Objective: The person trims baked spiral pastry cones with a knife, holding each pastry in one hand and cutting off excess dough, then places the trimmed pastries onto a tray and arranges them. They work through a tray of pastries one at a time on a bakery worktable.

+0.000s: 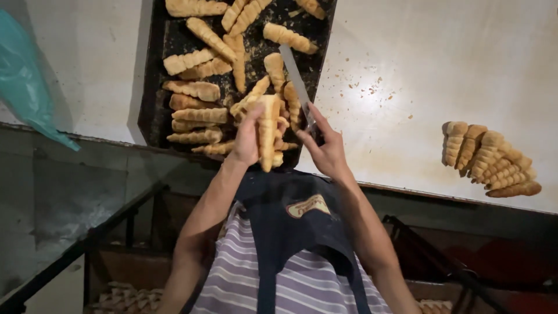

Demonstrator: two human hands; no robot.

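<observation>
My left hand [249, 139] grips one ridged, golden pastry horn [268, 131], held upright over the near end of a dark baking tray [152, 99]. My right hand [326, 148] holds a long knife [295, 78] by its handle, with the blade pointing away across the tray, beside the held horn. Several more pastry horns [197, 90] lie scattered over the tray among crumbs.
A cluster of several pastry horns [489, 158] lies on the pale worktop [407, 87] at the right, with crumbs strewn between it and the tray. A teal plastic bag [26, 75] hangs at the far left. Below the worktop edge, dark shelf rails and more pastries [125, 296] show.
</observation>
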